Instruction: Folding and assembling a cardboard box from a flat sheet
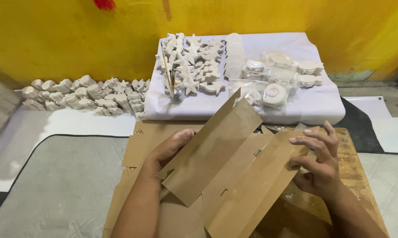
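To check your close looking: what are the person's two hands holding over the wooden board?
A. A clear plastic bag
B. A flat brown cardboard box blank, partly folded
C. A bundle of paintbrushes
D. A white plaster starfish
B: the left hand and the right hand grip opposite ends of the creased brown cardboard blank; the white plaster shapes lie untouched behind on the white sheet.

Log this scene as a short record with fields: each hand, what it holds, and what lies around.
left hand: left hand grips the left panel of a flat brown cardboard box blank
right hand: right hand pinches the blank's right edge
blank state: partly folded, raised off the wooden board
behind: white plaster starfish and bagged shell casts on a white cloth
brushes: in a small jar on the cloth
far left: more white casts along the yellow wall
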